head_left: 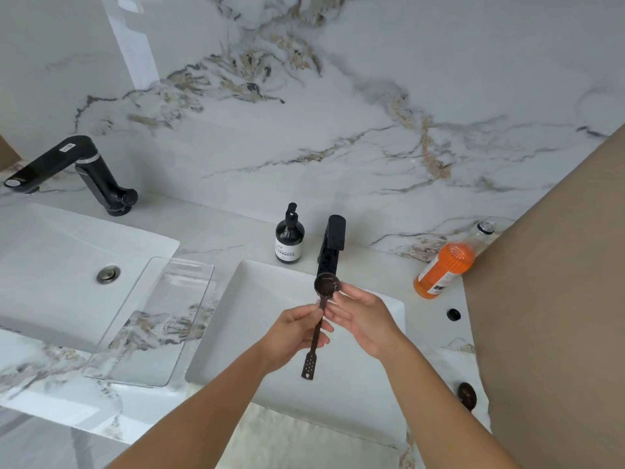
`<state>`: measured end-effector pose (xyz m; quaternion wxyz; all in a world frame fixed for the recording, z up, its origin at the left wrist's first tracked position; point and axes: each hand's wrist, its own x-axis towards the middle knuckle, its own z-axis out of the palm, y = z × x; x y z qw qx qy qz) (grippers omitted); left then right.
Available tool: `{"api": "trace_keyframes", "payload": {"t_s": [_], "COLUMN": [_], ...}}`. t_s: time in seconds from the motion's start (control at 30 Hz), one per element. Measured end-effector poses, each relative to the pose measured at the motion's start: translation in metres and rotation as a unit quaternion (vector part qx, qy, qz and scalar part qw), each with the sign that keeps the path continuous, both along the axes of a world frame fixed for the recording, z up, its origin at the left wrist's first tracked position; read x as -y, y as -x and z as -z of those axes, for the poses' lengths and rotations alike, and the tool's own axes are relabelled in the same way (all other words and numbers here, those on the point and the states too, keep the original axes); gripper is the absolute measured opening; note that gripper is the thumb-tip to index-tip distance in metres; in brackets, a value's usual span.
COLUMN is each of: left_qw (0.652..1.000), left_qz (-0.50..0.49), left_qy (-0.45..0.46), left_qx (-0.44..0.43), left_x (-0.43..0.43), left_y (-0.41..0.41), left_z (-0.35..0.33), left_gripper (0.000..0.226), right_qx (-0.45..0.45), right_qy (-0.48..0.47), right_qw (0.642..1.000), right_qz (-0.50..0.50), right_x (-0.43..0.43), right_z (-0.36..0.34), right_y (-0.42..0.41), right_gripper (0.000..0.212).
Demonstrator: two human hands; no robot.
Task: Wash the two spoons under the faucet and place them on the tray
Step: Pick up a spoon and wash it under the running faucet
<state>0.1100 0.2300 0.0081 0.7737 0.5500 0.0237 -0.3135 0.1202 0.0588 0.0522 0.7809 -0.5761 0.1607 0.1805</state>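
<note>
A dark brown spoon (326, 284) with a round bowl and a perforated handle end is held over the white sink (236, 319), its bowl right under the black faucet (333, 242). My left hand (294, 333) grips the handle near its middle. My right hand (362, 316) has its fingers spread, with the fingertips touching the spoon's bowl and neck. No running water is visible. A second dark spoon (467, 396) lies on the counter at the right of the sink, partly hidden by my right arm. The clear tray (148, 319) lies left of the sink with nothing on it.
A dark soap pump bottle (290, 240) stands left of the faucet. An orange bottle (443, 269) lies at the back right, near a small black cap (453, 314). A second sink (50, 265) with its own black faucet (77, 170) is at the left. A tan wall closes the right side.
</note>
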Motion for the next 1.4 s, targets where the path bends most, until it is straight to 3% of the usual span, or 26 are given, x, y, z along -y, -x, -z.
{"api": "trace_keyframes", "payload": {"t_s": [0.27, 0.43, 0.6, 0.67, 0.8, 0.87, 1.0, 1.07, 1.23, 1.4], "left_qw": [0.993, 0.985, 0.972, 0.954, 0.899, 0.889, 0.862, 0.826, 0.822, 0.775], "left_qz": [0.043, 0.066, -0.008, -0.013, 0.003, -0.011, -0.059, -0.062, -0.115, -0.133], "left_qy": [0.049, 0.022, -0.016, -0.079, -0.174, -0.189, -0.216, -0.273, -0.278, -0.328], "left_qx": [0.103, 0.157, 0.234, 0.290, 0.402, 0.417, 0.454, 0.489, 0.482, 0.523], "left_x": [0.004, 0.009, 0.023, 0.029, 0.041, 0.045, 0.048, 0.051, 0.055, 0.057], "left_y": [-0.044, -0.052, -0.052, -0.049, -0.037, -0.030, -0.017, -0.019, -0.005, 0.005], "left_z": [-0.069, -0.087, -0.106, -0.112, -0.120, -0.122, -0.124, -0.129, -0.135, -0.132], "left_gripper": [0.022, 0.024, 0.020, 0.017, 0.025, 0.026, 0.016, 0.021, 0.015, 0.018], "right_qx": [0.179, 0.188, 0.155, 0.163, 0.186, 0.185, 0.214, 0.235, 0.247, 0.252], "right_qy": [-0.002, -0.006, -0.020, 0.007, 0.210, 0.280, 0.287, 0.325, 0.302, 0.343], "right_qw": [0.984, 0.982, 0.985, 0.984, 0.959, 0.941, 0.932, 0.914, 0.920, 0.903], "right_qz": [-0.013, -0.025, -0.071, -0.071, -0.045, -0.043, -0.064, -0.069, -0.046, -0.052], "right_x": [0.012, 0.016, 0.013, 0.016, 0.028, 0.033, 0.035, 0.036, 0.036, 0.030], "right_z": [-0.061, -0.067, -0.053, -0.047, -0.044, -0.043, -0.043, -0.049, -0.055, -0.052], "right_y": [-0.014, -0.011, 0.002, 0.005, 0.004, 0.005, 0.011, 0.008, 0.018, 0.027], "right_gripper": [0.030, 0.032, 0.036, 0.032, 0.004, 0.020, 0.006, 0.009, 0.019, 0.023]}}
